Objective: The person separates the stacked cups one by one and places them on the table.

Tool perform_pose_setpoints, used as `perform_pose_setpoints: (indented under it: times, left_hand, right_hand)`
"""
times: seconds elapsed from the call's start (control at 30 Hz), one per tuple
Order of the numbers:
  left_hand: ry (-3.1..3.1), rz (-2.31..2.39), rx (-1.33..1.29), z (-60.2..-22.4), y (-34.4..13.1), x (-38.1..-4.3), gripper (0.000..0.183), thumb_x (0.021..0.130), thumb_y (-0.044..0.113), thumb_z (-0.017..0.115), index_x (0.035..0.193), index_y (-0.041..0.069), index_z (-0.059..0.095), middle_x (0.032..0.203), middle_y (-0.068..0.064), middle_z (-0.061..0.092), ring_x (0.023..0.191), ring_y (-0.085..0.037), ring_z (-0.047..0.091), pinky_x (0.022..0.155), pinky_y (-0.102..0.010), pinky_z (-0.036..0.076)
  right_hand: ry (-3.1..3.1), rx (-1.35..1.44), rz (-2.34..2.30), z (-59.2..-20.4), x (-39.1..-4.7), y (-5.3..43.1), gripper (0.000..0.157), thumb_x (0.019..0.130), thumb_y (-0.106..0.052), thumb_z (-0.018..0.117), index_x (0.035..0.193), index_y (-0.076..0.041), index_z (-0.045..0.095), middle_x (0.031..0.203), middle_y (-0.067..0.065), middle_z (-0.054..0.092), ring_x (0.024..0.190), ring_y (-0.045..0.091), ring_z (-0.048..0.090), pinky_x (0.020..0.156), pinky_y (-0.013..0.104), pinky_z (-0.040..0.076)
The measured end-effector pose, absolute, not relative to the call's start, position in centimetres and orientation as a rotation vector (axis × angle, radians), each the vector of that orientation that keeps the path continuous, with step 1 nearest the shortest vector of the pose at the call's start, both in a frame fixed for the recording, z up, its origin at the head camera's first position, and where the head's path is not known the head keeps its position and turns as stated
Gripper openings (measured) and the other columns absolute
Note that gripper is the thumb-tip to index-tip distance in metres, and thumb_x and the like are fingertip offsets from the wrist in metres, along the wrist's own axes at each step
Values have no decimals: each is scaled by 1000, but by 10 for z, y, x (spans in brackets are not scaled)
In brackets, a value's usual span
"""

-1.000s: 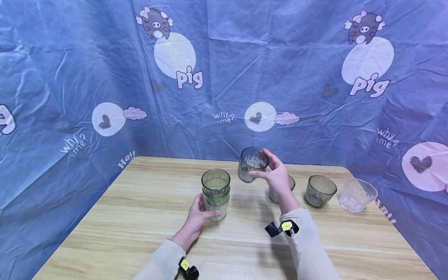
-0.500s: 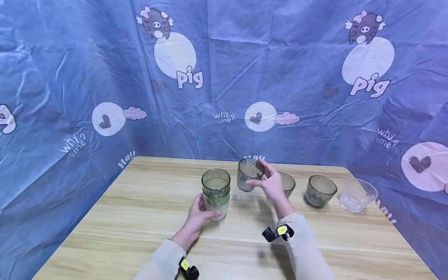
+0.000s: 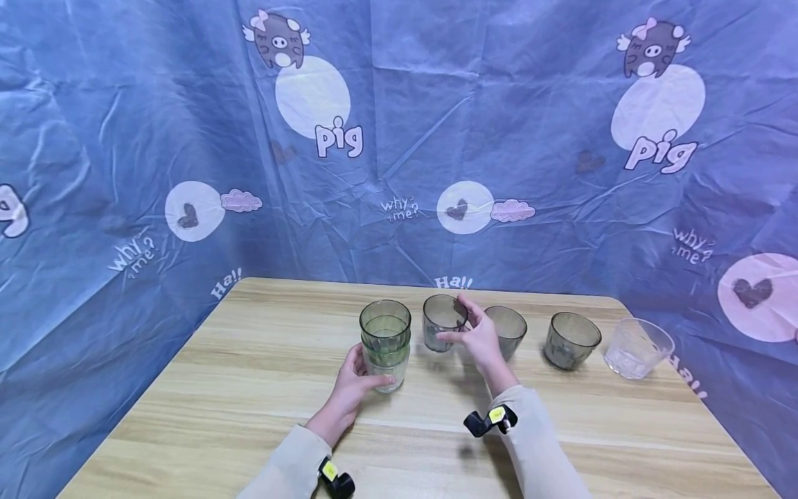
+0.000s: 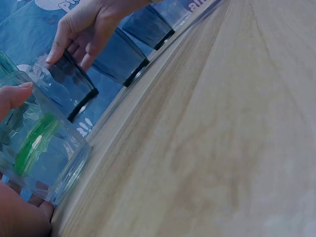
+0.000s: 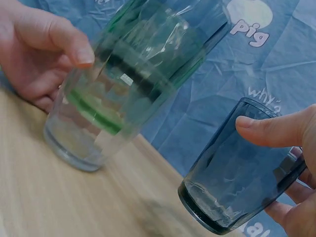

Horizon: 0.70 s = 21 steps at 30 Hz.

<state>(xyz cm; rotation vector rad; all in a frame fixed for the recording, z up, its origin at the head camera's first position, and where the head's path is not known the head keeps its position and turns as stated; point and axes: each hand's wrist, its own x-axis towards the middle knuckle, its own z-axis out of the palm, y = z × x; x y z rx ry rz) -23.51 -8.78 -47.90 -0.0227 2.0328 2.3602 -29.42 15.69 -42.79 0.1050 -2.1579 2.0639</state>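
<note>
My left hand (image 3: pixel 349 388) grips the clear bottom glass (image 3: pixel 391 380) of an upright stack. A green glass (image 3: pixel 388 357) is nested in it, and a grey-green glass (image 3: pixel 385 333) sits on top. Right of the stack, my right hand (image 3: pixel 481 338) holds a smoky grey glass (image 3: pixel 441 327) upright, thumb on the near side and fingers round the far side. In the left wrist view that grey glass (image 4: pixel 64 89) appears slightly above the table. The right wrist view shows the stack's clear glass (image 5: pixel 74 138) standing on the wood, apart from the grey glass (image 5: pixel 227 173).
A second smoky glass (image 3: pixel 510 329) stands behind my right hand, partly hidden. Farther right are another smoky glass (image 3: pixel 570 341) and a clear glass (image 3: pixel 637 350). A blue printed cloth (image 3: pixel 386 138) hangs behind the wooden table (image 3: pixel 249 374).
My right hand has lowered the smoky glass toward the table and slightly nearer the viewer, uncovering more of the glass behind it. The left hand and the stack have stayed still.
</note>
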Motion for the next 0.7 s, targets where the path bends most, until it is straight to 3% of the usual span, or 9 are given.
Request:
perform_pose_setpoints:
  times: [0.7]
  left_hand:
    - [2035, 2367, -2, -484, -88, -238, 93, 67, -9, 79, 148, 0, 34, 149, -25, 41, 139, -45, 33, 117, -57, 20]
  right_hand:
    - [-2188, 34, 2027, -453, -301, 152, 101, 61, 14, 82, 150, 0, 37, 152, 19, 41, 142, 33, 34, 118, 42, 27]
